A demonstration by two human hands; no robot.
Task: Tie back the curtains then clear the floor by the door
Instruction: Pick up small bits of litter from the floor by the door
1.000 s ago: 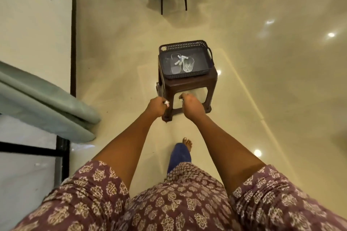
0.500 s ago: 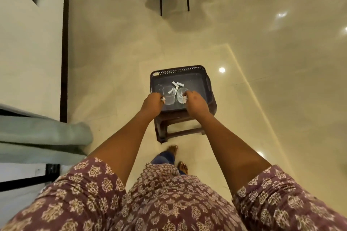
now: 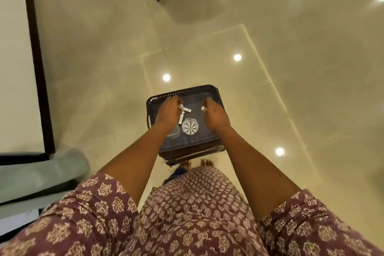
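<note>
Your floor is glossy cream tile, and the green curtain lies bunched at your lower left beside the dark door frame. Right in front of your feet stands the brown stool, its top serving as the surface for the dark tray. Both your arms reach over that tray. Your left hand has its grip curled tight around a small white item that pokes out by the thumb; what it is, you cannot tell from here. Your right hand pinches a similar white piece at the fingertips. Between your hands sit a cut-glass tumbler and a few loose white tubes; a second clear glass shows just under your left wrist. Compared with half a second ago, your hands are further over the tray, toward its far edge, and you stand closer to the stool.
</note>
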